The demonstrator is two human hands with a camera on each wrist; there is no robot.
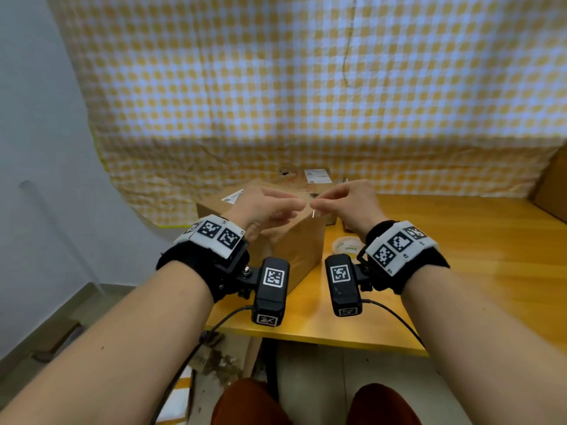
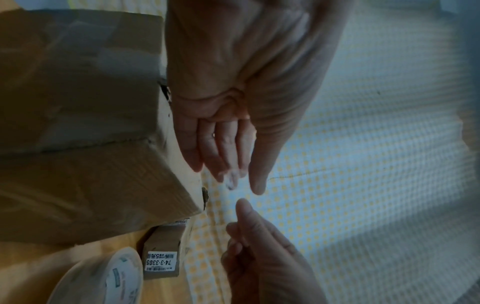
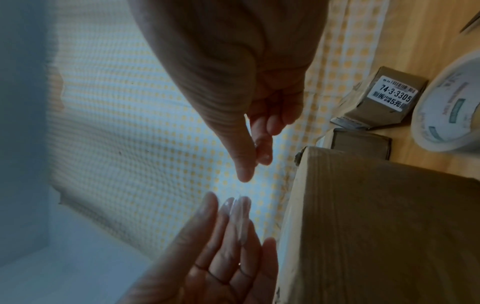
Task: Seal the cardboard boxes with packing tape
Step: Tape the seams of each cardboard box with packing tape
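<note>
Hands met above the big cardboard box (image 1: 285, 237) on the table (image 1: 460, 271). My right hand (image 1: 352, 204) pinched something thin and clear, probably a strip of packing tape (image 3: 240, 218); my left hand (image 1: 267, 207) had fingers straight, loosely open, the strip against them. Tape roll (image 1: 346, 245) lay just beside the box, to its right. Judged best: keep the strip taut, off itself, centre it over the flap seam, then press down firmly from one end.

box (image 1: 294, 240): matt corrugated cardboard | table (image 1: 460, 271): glossy wood | backdrop (image 1: 276, 87): checked cloth
</note>
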